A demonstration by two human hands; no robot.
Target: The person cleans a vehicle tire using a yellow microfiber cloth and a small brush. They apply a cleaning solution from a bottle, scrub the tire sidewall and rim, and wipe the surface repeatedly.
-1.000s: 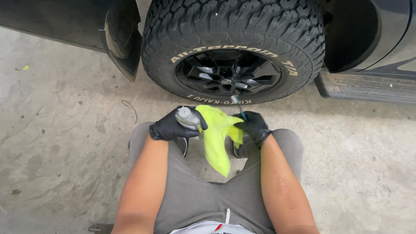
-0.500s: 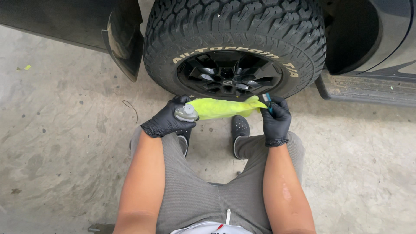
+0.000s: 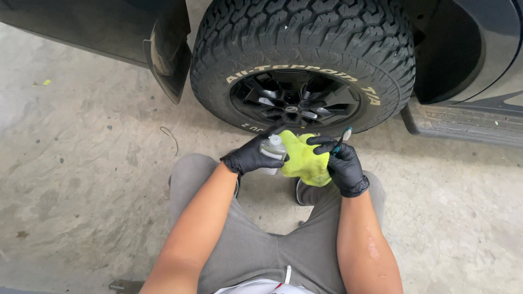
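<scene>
Black-gloved hands meet low in front of a dark vehicle's knobbly tyre (image 3: 303, 49). The left hand (image 3: 252, 155) is curled tight around a small clear bottle (image 3: 271, 151). The right hand (image 3: 341, 163) grips a bunched yellow-green cloth (image 3: 305, 158) and pinches a thin brush (image 3: 342, 138) between its fingers. Cloth touches bottle, above the person's grey-trousered knees.

Even daylight, soft shadows, sharp focus throughout.
</scene>
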